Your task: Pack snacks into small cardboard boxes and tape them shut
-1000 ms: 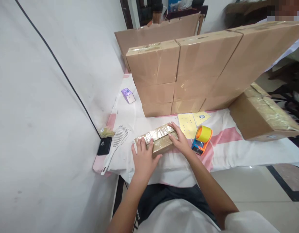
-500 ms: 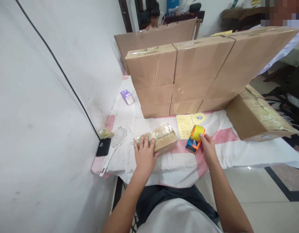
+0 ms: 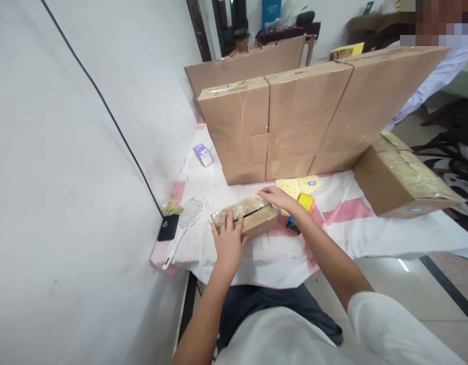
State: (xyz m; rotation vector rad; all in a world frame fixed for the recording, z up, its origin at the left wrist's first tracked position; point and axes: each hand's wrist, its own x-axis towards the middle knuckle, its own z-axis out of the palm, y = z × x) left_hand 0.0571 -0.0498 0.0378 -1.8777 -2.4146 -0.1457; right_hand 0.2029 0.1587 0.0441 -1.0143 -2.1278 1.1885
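Note:
A small cardboard box (image 3: 257,221) with shiny tape on its top lies on the cloth in front of me. A dark slit shows between its top flaps. My left hand (image 3: 230,241) holds the near left side, fingers spread over the top and thumb against the front face. At the far right edge of the top, my right hand (image 3: 276,196) has its fingers closed on the box's taped edge; exactly what is pinched there is hard to see. Partly behind my right forearm lies a tape dispenser (image 3: 305,203) with a yellow roll and orange-blue body.
Stacked taped cartons (image 3: 298,111) form a wall behind the box. A bigger carton (image 3: 393,187) stands right. Leftward lie a white skimmer (image 3: 190,215), a black phone (image 3: 167,228) and a purple packet (image 3: 202,154). Yellow paper (image 3: 310,183) lies behind the dispenser. A person is at upper right.
My right hand has let go of the tape dispenser and moved left to the box's far edge. The dark slit in the box top now shows. My left hand stays on the box.

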